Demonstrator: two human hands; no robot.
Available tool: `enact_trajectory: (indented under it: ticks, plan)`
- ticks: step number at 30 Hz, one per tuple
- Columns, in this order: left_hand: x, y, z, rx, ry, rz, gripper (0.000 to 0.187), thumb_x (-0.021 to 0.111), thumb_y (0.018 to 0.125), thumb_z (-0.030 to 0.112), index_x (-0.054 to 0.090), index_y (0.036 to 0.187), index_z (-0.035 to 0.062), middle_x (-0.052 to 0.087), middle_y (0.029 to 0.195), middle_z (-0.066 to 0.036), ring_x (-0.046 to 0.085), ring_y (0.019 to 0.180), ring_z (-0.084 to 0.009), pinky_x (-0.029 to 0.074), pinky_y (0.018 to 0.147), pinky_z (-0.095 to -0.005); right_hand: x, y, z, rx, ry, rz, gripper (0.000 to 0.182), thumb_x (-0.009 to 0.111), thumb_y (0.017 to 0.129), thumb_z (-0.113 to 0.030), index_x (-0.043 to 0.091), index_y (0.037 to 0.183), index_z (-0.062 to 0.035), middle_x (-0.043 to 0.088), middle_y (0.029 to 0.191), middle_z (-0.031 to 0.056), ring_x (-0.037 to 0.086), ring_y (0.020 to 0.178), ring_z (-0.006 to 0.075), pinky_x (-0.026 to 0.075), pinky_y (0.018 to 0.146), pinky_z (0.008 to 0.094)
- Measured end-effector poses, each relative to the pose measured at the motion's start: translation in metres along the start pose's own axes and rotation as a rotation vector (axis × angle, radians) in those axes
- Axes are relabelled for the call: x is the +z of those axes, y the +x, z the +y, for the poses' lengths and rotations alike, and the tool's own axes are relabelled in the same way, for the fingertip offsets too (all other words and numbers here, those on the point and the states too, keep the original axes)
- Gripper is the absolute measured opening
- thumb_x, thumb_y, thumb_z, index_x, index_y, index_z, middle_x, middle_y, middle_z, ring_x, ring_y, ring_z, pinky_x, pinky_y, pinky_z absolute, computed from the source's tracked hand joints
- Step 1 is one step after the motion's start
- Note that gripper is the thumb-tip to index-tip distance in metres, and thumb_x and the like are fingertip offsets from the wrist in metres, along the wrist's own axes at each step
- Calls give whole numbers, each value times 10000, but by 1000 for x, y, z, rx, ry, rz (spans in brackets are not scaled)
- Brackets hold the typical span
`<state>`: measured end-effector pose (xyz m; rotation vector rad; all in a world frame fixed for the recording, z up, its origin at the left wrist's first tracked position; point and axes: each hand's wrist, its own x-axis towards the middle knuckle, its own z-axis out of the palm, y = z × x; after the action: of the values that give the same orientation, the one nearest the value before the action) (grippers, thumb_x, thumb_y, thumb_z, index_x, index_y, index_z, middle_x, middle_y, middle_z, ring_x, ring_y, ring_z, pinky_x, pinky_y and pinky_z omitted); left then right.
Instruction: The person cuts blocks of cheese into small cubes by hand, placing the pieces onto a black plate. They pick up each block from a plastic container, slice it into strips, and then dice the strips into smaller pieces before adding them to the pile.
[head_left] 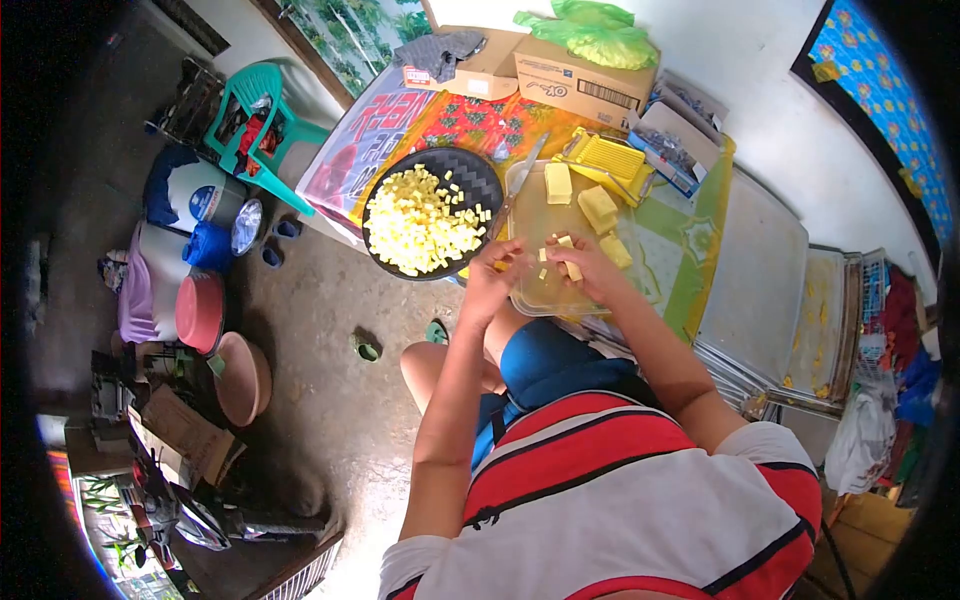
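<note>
**Soft yellow blocks, small pieces, busy fingers**

Head view: both hands met over a clear tray [560, 300] on the desk [700, 250]. The left hand [492, 268] was curled, fingertips pinched around small yellow cubes at the tray's near-left edge. The right hand [590, 270] was closed on a yellow stick [572, 268], thumb and fingers wrapped round its end. Three larger yellow blocks [598, 208] lay further back in the tray, apart from each other. Left of the tray sat a dark round pan [480, 180] heaped with cubes [420, 222], and a knife [520, 172] lay slanting between pan and tray. A yellow wire slicer [608, 158] rested behind the tray.

The blocks looked soft and light, with clean cut faces, so they would likely dent or break under a hard squeeze. Their surface seemed moist or greasy, likely slippery. A block would be best taken by its broad flat sides with a gentle, spread grip; the cubes were better scooped than pinched.

What the material was could not be told for sure. The fingertips hid the exact contact with the stick, and whether the left hand held cubes or only pressed on them was unclear. The fisheye rim bent and darkened the edges, the person's legs cut off the tray's near edge, and the desk's right end was cluttered beyond reading.
</note>
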<state>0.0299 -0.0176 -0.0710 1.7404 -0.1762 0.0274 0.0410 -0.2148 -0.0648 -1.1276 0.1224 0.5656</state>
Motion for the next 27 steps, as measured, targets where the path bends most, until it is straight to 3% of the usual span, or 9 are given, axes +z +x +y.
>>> enact_trajectory:
  ticks: [2,5,8,12,18,20,23,27]
  plan:
    - [12,-9,20,88,29,-9,253,696,798,126,670,1047,90,599,899,10,516,799,-93,432,675,-249,3,-3,-4,9,15,-14,297,692,793,-207,557,1043,-121,583,788,-33,503,618,52,373,480,225]
    - [17,-10,19,100,-10,-34,233,703,790,94,673,1020,73,595,899,8,517,790,-91,426,676,-233,6,-4,-6,18,25,-42,293,700,793,-189,553,1038,-124,577,797,-33,505,629,52,375,485,227]
    - [16,-7,11,63,-62,5,260,723,730,11,659,981,31,599,931,-43,487,772,-114,415,678,-259,12,-6,-10,24,21,-48,287,703,794,-170,546,1031,-124,570,814,-30,501,631,53,376,484,230]
    - [11,1,-2,179,91,32,246,729,716,25,663,953,26,607,881,-73,525,748,-146,437,677,-271,16,-5,-8,-36,-30,-32,216,677,816,-156,558,994,-124,570,765,-43,502,592,41,384,464,215]
    - [16,12,-1,124,223,53,252,712,724,49,660,968,18,623,845,-110,578,737,-194,466,664,-299,16,9,0,-12,58,66,228,682,816,-183,565,1004,-131,538,727,-52,498,577,33,395,462,220]
    - [22,16,-1,111,216,93,261,705,729,54,658,982,16,627,840,-108,583,734,-201,467,660,-303,14,11,-2,6,62,73,254,677,811,-217,552,1015,-130,535,791,-43,480,627,49,406,511,236]
    - [23,19,1,119,205,30,261,700,753,77,665,1007,30,622,831,-64,551,750,-140,449,690,-266,9,14,-1,3,22,86,268,671,814,-243,548,1024,-131,531,821,-40,475,666,59,423,554,252]
    - [17,25,-11,175,305,85,241,708,721,65,674,959,50,635,843,-85,585,765,-205,464,701,-305,0,15,3,26,5,120,272,653,836,-261,542,1049,-133,563,864,-34,495,709,64,452,622,277]
